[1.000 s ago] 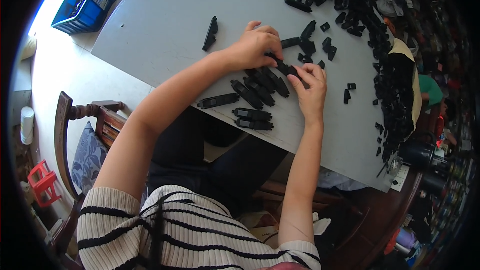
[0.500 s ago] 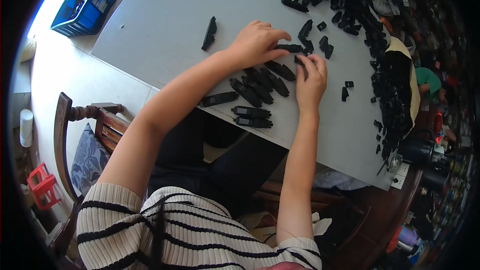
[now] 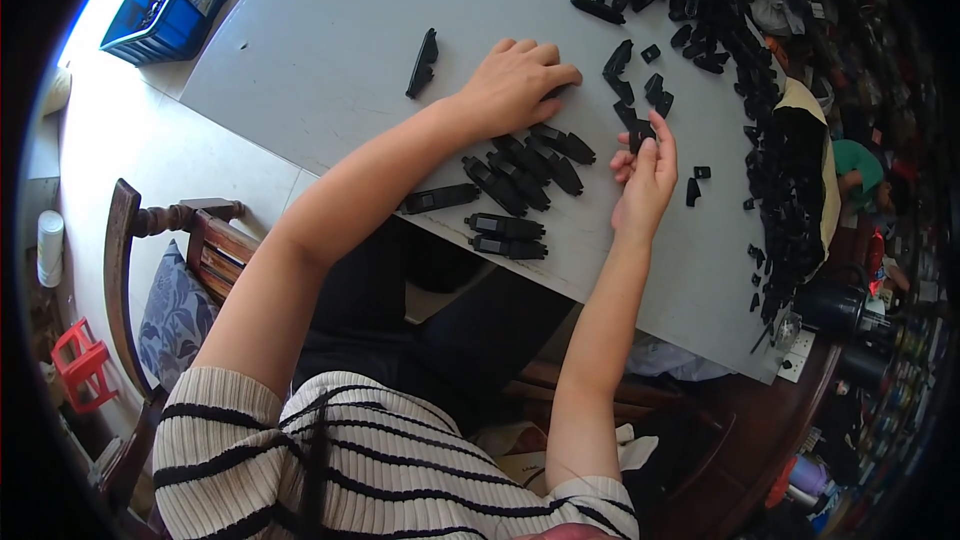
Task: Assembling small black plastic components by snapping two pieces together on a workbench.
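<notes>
My left hand [image 3: 515, 88] is closed over a long black plastic part [image 3: 560, 91], most of it hidden under the curled fingers. To its right, my right hand [image 3: 645, 178] is turned partly palm up, with thumb and fingers around a small black plastic piece [image 3: 641, 134]. The two hands are apart, just above the grey table. Below my left hand lies a group of long black parts [image 3: 518, 175], side by side. Two more parts [image 3: 507, 236] rest near the front edge, and a single one [image 3: 440, 198] lies to their left.
A heap of black pieces [image 3: 690, 0] runs along the table's [image 3: 330, 60] right side, toward a cream-rimmed bag [image 3: 822, 180]. One long part [image 3: 423, 63] lies alone at the left. Beyond the table stand a blue crate [image 3: 180, 15] and a wooden chair [image 3: 125, 270].
My right hand has moved away from the left, slightly right and down, and its palm has turned up. My left hand has stayed near its place, now covering more of its part.
</notes>
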{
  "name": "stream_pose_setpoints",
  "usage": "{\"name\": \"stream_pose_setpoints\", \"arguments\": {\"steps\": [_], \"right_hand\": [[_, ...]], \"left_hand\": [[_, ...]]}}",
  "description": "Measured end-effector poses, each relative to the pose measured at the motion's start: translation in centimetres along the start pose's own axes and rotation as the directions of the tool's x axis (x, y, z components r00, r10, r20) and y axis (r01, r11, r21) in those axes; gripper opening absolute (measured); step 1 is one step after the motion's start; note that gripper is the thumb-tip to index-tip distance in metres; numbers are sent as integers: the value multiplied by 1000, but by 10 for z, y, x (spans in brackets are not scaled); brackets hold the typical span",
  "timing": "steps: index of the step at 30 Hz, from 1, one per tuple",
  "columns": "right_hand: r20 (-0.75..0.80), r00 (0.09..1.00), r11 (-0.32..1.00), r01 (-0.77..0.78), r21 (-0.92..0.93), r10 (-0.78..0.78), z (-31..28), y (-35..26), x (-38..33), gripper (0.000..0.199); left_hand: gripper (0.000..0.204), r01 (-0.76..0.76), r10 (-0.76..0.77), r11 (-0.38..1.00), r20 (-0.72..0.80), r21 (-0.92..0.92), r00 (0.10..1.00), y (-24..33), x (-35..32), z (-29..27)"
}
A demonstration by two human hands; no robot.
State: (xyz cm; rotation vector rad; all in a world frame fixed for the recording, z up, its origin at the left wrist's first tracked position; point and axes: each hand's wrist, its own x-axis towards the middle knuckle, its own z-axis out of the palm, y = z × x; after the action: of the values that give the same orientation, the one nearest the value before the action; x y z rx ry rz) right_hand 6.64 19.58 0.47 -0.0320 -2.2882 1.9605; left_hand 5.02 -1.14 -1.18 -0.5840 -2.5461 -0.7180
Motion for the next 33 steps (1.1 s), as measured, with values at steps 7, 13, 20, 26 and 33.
{"name": "stream_pose_setpoints", "arguments": {"steps": [7, 13, 20, 26, 33], "right_hand": [[225, 966, 971, 165, -172, -124, 6, 5, 4, 30], [321, 905, 802, 404, -439, -280, -7, 1, 9, 27], [393, 889, 819, 398, -414, -233, 0, -4, 3, 27], [304, 850, 760, 522, -386, -430, 1, 13, 9, 30], [306, 802, 426, 547, -720, -513, 0, 19, 14, 29]], "left_hand": [[40, 9, 68, 889, 153, -457, 986, 1, 4, 4], [28, 126, 31, 792, 245, -597, 969, -14, 6, -2], [22, 196, 12, 748, 308, -634, 951, -10, 8, -4], [23, 140, 61, 776, 295, -615, 953, -3, 12, -6], [35, -273, 286, 948, -67, 161, 956, -10, 70, 23]]}}
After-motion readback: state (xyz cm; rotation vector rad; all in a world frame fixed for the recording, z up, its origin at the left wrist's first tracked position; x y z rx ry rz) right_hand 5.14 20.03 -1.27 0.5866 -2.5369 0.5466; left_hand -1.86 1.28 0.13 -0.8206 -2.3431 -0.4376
